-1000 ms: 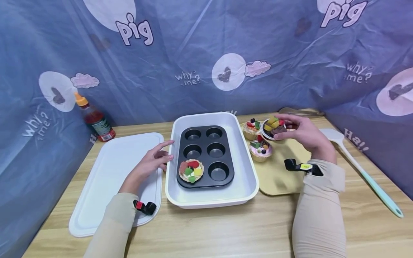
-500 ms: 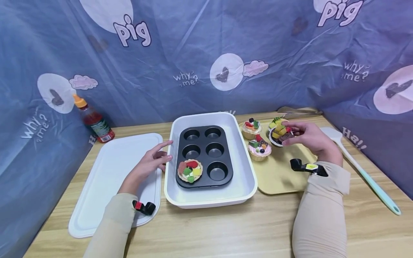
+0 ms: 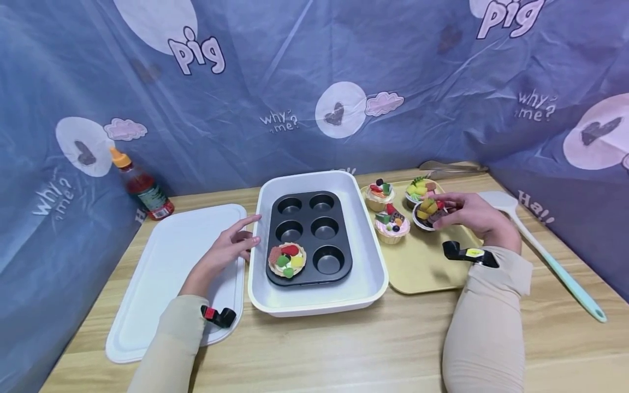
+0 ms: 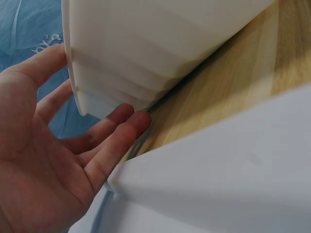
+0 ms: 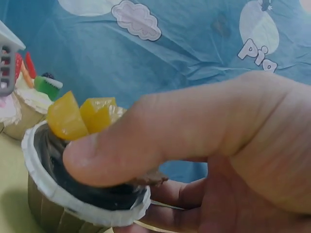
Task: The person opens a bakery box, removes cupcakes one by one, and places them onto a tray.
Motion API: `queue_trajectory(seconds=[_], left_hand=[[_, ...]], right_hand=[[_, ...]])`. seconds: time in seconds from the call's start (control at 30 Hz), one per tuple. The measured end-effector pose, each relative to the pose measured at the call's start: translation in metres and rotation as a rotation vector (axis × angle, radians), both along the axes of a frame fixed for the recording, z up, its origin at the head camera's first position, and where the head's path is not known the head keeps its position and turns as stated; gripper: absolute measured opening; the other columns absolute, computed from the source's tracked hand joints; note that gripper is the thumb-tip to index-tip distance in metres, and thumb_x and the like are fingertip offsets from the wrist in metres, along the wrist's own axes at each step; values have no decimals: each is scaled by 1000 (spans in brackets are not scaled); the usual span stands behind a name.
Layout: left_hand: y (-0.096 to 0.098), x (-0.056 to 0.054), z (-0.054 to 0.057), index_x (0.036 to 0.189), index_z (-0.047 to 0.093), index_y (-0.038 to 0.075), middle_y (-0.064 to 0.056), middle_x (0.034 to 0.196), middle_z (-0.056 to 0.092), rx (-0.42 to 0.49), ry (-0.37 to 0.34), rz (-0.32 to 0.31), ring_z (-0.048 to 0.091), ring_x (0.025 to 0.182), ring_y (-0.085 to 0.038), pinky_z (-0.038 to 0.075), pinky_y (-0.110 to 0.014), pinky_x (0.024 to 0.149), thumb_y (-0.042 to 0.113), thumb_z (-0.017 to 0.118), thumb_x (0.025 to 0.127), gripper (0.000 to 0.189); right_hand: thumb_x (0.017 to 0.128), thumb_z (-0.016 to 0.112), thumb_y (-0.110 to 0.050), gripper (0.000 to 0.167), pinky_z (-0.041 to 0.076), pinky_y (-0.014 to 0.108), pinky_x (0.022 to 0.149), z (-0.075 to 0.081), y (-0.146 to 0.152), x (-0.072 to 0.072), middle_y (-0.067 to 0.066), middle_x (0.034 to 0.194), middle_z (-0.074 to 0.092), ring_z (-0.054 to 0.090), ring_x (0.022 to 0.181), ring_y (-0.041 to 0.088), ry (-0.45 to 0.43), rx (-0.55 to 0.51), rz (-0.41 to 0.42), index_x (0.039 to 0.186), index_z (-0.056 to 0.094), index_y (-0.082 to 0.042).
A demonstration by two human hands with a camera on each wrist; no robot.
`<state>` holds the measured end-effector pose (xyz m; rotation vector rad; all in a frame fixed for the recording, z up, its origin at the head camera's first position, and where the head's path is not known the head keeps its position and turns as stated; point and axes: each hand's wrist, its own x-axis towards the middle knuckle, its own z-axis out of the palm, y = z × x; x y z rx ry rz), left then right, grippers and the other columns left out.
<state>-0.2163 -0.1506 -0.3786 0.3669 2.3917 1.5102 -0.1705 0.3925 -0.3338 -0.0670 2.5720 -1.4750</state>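
My right hand (image 3: 481, 218) grips a chocolate fruit tart (image 3: 429, 214) with yellow pieces and a white rim, over the yellow tray (image 3: 427, 273). In the right wrist view, its thumb (image 5: 92, 160) lies across the dark filling, and the other fingers are partly hidden behind the tart. My left hand (image 3: 226, 248) touches the left rim of the white basin (image 3: 366, 286) with loosely bent fingers. Inside the basin is a black muffin tin (image 3: 309, 284), with a fruit tart (image 3: 287, 260) in its front left cup. The tin's other cups are bare.
More tarts stand on the yellow tray: a pink one (image 3: 392, 228), a cream one (image 3: 379, 196) and a yellow-topped one (image 3: 417, 188). A white lid or tray (image 3: 172, 262), sauce bottle (image 3: 147, 188), spoon (image 3: 555, 267) and metal utensils (image 3: 452, 167) lie around.
My right hand has carried the chocolate tart right and toward me, uncovering the yellow-topped tart behind it. The left hand has stayed at the basin rim. The view has shifted slightly.
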Motion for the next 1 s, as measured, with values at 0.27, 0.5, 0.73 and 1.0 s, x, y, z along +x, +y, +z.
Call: queue_trajectory(seconds=[0.27, 0.5, 0.73, 1.0], left_hand=[[1, -1, -2, 157, 36, 26, -21, 128, 54, 3, -22, 25, 57, 103, -18, 60, -27, 75, 27, 63, 101, 63], [1, 0, 2, 158, 36, 28, -23, 133, 53, -11, -27, 28, 57, 107, -22, 60, -27, 77, 30, 64, 100, 64], [2, -1, 1, 157, 36, 28, -23, 134, 53, -11, -27, 36, 58, 108, -22, 59, -26, 77, 29, 64, 100, 64], [2, 0, 2, 157, 36, 29, -24, 138, 52, -15, -34, 34, 57, 112, -25, 59, -26, 77, 31, 64, 100, 64]], right_hand=[[83, 79, -8, 78, 48, 12, 86, -3, 1, -2, 16, 136, 60, 62, 96, -5, -46, 43, 6, 151, 42, 1], [85, 78, -10, 79, 47, 11, 84, -1, 3, -2, 23, 139, 57, 60, 94, -7, -74, 86, 8, 151, 38, 7], [82, 81, -14, 79, 44, 11, 81, 3, 6, -2, 27, 137, 59, 56, 92, -9, -66, 199, 3, 148, 42, 7], [87, 76, -13, 81, 48, 13, 82, 6, 8, -1, 32, 143, 52, 60, 92, -8, -114, 163, 33, 152, 33, 9]])
